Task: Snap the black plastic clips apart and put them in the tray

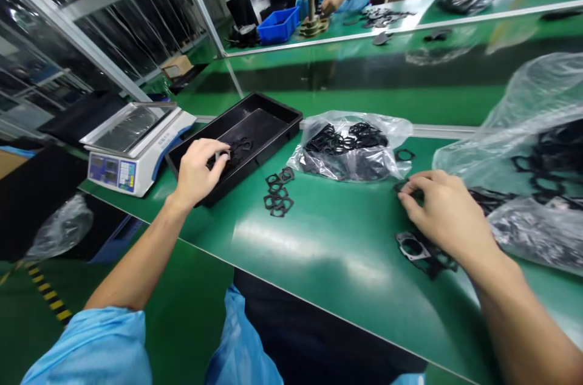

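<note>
My left hand [198, 169] reaches over the near rim of a black tray [273, 112], fingers curled and pinched at the black rubber gaskets [239, 148] lying inside it. My right hand [444, 212] rests on the green table [328, 251] with fingers bent down onto a black gasket at its fingertips. Under the wrist lies a small pile of gaskets [416, 249]. A short stack of gaskets [279, 192] sits between both hands.
A clear plastic bag of gaskets [350, 145] lies beyond the stack, a larger bag [542, 172] at the right. A weighing scale [136, 145] stands left of the tray. At the far bench a person in blue works near a blue bin [277, 25].
</note>
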